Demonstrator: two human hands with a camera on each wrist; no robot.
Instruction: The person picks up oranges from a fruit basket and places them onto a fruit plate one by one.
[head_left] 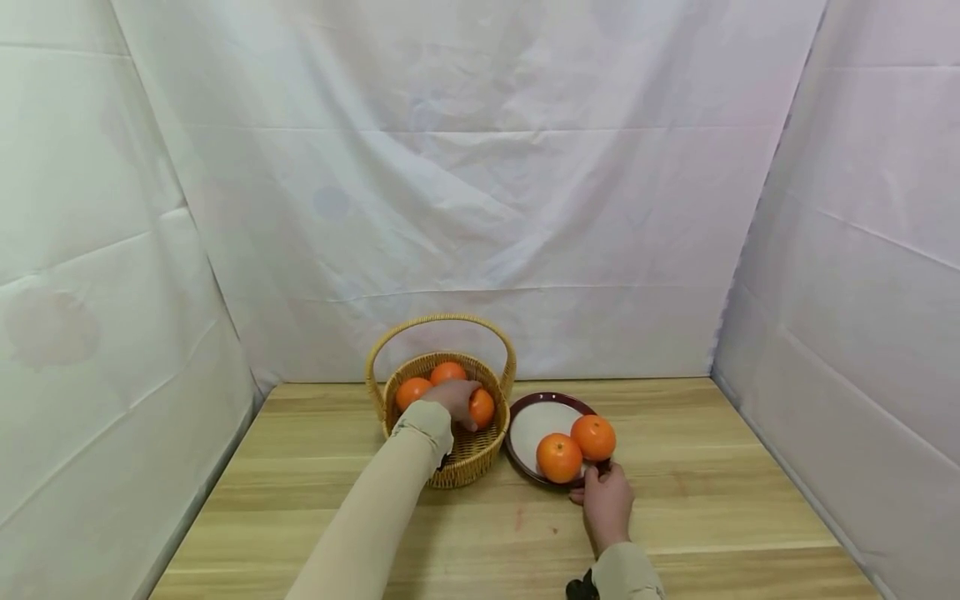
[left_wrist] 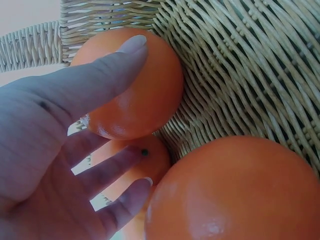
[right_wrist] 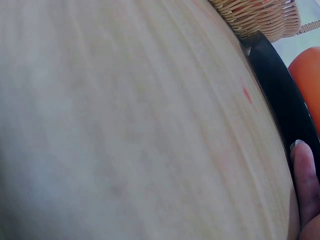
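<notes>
In the head view my left hand is inside the wicker basket, at an orange on its right side. The left wrist view shows the thumb of that hand laid over this orange, its fingers bent around the far side; other oranges lie close by. My right hand pinches the near right rim of the plate, which bears two oranges, one touching the other. In the right wrist view, a finger presses against the plate's dark outer side.
The basket's tall arched handle stands over its back. Two more oranges, one left of the other, lie in the basket. The plate stands right beside the basket on the wooden table. White cloth hangs behind and at both sides.
</notes>
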